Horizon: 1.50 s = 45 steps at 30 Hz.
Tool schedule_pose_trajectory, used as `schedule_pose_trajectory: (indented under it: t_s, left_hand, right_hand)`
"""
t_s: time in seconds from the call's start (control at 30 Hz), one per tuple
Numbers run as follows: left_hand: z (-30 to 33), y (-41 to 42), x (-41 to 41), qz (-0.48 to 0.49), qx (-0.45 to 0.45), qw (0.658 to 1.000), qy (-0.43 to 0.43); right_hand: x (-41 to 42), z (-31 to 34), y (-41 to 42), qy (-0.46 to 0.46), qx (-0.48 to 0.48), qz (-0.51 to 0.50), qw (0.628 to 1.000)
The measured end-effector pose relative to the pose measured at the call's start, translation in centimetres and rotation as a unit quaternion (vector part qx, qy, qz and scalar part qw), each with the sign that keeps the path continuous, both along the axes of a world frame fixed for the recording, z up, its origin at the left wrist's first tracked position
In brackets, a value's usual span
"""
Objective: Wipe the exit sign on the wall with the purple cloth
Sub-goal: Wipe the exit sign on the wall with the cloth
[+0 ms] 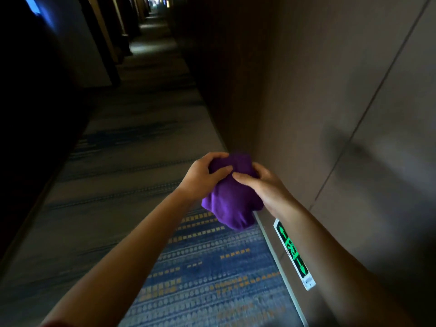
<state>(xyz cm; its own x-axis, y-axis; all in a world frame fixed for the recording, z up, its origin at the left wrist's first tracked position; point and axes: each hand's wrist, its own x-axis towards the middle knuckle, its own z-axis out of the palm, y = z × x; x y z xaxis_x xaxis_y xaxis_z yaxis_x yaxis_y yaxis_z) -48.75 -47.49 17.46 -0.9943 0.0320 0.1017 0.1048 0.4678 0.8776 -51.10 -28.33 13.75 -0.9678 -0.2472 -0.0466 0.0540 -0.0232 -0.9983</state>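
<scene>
The purple cloth [232, 199] is bunched between both hands in mid-air, in front of me. My left hand [203, 175] grips its top left part, thumb on the front. My right hand [264, 185] holds its right side, fingers pressed into the fabric. The exit sign [293, 253] is a narrow glowing green and black plate with a white frame, set low on the right wall just above the skirting. It lies below and to the right of the cloth, apart from it. My right forearm passes in front of the wall above the sign.
A long dim corridor runs ahead, with blue and grey patterned carpet [212, 267]. The brown panelled wall [330, 102] stands close on the right, with a pale skirting [280, 274] at its foot. Dark door recesses [111, 55] line the left side.
</scene>
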Motion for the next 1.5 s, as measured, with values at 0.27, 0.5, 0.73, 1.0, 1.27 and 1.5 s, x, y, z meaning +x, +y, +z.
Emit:
schedule_pose_trajectory:
  t_s: [0.27, 0.5, 0.73, 1.0, 1.27, 1.5]
  left_hand:
    - [0.5, -3.1, -6.0, -0.007, -0.019, 1.000, -0.022]
    - [0.3, -6.6, -13.1, -0.071, 0.027, 0.996, -0.052]
    - [-1.6, -9.9, -21.5, -0.181, 0.138, 0.971, -0.074]
    - [-4.5, -9.0, -27.3, -0.291, 0.110, 0.942, -0.121]
    - [-8.1, -4.1, -32.7, -0.390, 0.117, 0.881, -0.241]
    - [-10.6, 2.3, -36.6, -0.519, 0.092, 0.747, -0.404]
  right_hand:
    - [-7.7, 3.1, -0.3, 0.040, 0.022, 0.109, 0.993]
    - [-13.0, 2.8, -3.3, 0.035, 0.007, 0.044, 0.998]
    - [-16.4, 0.1, -7.7, -0.046, -0.005, -0.040, 0.998]
    - [-15.9, -4.3, -9.0, -0.082, -0.087, -0.209, 0.971]
    - [-16.8, -7.0, -7.8, -0.054, -0.111, -0.379, 0.917]
    - [-16.8, -7.8, -4.0, -0.026, -0.164, -0.496, 0.852]
